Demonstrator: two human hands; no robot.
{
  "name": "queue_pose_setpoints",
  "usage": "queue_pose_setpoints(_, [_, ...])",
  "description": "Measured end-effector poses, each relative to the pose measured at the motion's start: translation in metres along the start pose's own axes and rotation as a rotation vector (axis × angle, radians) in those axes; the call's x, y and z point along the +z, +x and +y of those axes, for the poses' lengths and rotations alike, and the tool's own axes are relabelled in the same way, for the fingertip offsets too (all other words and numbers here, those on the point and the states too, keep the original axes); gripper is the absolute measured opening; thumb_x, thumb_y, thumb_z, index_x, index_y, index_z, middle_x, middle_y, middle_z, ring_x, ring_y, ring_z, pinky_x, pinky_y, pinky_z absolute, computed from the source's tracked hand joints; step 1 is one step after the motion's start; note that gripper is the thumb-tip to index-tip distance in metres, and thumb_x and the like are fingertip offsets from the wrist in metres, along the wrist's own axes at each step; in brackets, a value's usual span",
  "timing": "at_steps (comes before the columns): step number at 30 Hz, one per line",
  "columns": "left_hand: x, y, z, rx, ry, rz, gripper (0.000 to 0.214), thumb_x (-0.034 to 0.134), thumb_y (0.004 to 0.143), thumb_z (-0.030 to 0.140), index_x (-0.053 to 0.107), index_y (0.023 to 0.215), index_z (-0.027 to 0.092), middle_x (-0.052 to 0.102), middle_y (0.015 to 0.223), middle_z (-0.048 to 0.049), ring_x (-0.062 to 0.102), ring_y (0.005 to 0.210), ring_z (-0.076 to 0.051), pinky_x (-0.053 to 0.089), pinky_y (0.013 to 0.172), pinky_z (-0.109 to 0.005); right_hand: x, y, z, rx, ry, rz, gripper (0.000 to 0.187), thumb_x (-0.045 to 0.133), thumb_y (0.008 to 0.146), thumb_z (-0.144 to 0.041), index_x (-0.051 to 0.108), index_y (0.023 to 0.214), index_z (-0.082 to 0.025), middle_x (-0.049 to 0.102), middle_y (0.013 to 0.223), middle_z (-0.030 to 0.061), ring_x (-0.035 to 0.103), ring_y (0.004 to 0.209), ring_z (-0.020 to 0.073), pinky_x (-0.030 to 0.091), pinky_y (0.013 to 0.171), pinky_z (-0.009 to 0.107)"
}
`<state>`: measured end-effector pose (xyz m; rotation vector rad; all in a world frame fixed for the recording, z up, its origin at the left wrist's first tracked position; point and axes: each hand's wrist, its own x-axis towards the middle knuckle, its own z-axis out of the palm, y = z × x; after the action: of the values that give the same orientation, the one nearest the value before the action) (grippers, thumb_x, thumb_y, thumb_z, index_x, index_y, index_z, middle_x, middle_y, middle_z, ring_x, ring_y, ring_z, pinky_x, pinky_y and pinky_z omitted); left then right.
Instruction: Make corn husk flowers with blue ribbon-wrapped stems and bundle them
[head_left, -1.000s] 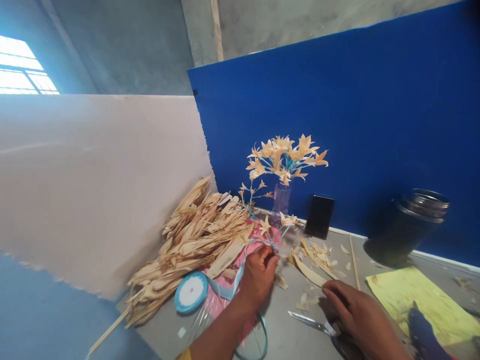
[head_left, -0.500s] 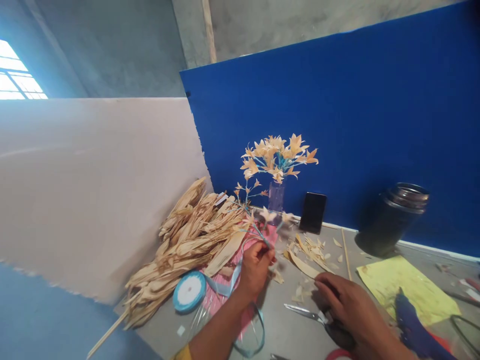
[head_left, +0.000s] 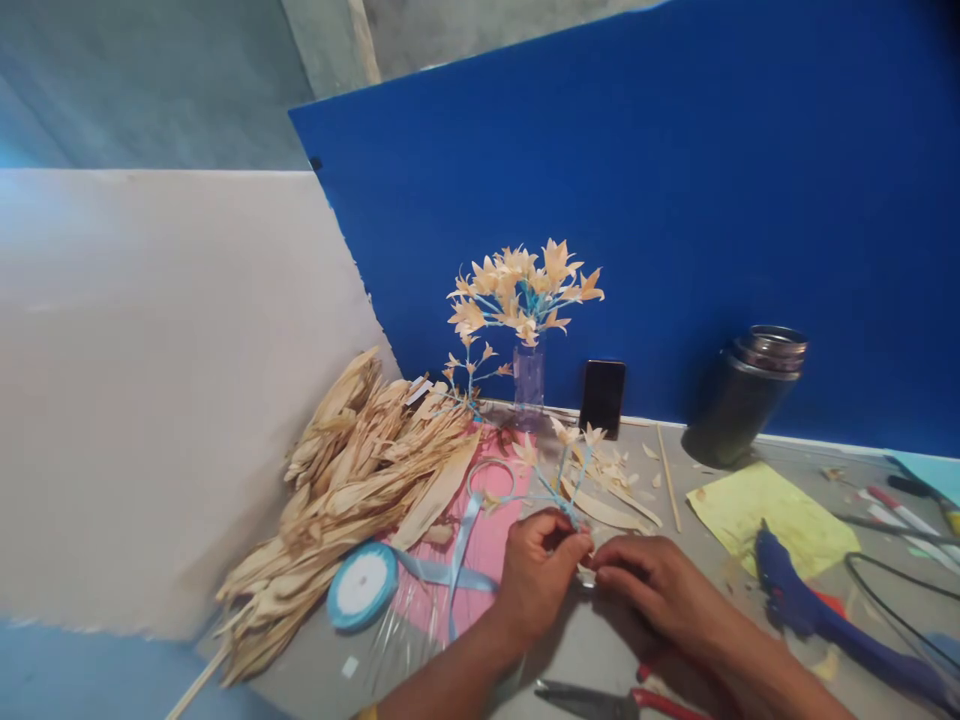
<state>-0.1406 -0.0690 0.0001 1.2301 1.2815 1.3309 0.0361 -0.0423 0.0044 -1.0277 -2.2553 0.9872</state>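
My left hand (head_left: 541, 572) is closed on the base of a small sprig of husk flowers (head_left: 561, 462) with blue-wrapped stems, holding it upright above the table. My right hand (head_left: 654, 592) is pinched right against the left one at the bottom of the stem. A small greyish bit shows between the fingertips, and I cannot make out what it is. Light blue ribbon (head_left: 457, 545) trails from near the sprig across a pink sheet (head_left: 491, 545) to a ribbon spool (head_left: 361, 585). Scissors (head_left: 592, 698) with red handles lie by the front edge under my arms.
A pile of dried husks (head_left: 352, 480) lies to the left. At the blue board stand a vase of husk flowers (head_left: 525, 300), a phone (head_left: 602, 397) and a dark jar (head_left: 742, 395). A skewer (head_left: 667, 490), yellow paper (head_left: 757, 505), blue glue gun (head_left: 814, 612) and markers (head_left: 904, 512) lie right.
My right hand has left the scissors and come left to meet the left hand at the sprig's base. The left hand has moved slightly right and nearer with the sprig. The view has swung right.
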Motion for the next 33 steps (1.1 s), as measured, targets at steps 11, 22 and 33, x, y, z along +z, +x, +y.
queue_pose_setpoints(11, [0.0,0.002,-0.005,-0.028,0.011,-0.118,0.015,0.06,0.083,0.028,0.067,0.086,0.016,0.065,0.074,-0.0042,0.059,0.063,-0.014,0.047,0.06,-0.025,-0.001,0.004,0.003,0.072,-0.025,0.37,0.025,0.051,0.093,-0.034,0.07,0.083,-0.022,0.074,0.075,0.0025,0.068,0.069,0.0197,0.048,0.067,0.027])
queue_pose_setpoints(22, [-0.002,0.006,-0.011,-0.003,-0.032,-0.155,0.03,0.045,0.094,0.046,0.056,0.088,0.019,0.054,0.056,0.0032,0.051,0.047,-0.011,0.042,0.049,-0.022,-0.002,0.006,0.011,-0.034,-0.134,0.476,0.022,0.053,0.091,-0.03,0.073,0.088,-0.022,0.078,0.087,0.0064,0.071,0.078,0.0218,0.053,0.073,0.03])
queue_pose_setpoints(33, [-0.002,-0.001,0.002,0.165,0.038,-0.061,0.018,0.058,0.088,0.031,0.062,0.101,0.019,0.067,0.092,-0.0047,0.061,0.073,-0.014,0.049,0.067,-0.025,0.004,0.003,0.007,-0.138,-0.297,0.321,0.022,0.05,0.096,-0.026,0.071,0.091,-0.022,0.077,0.087,0.0062,0.071,0.079,0.0208,0.051,0.072,0.03])
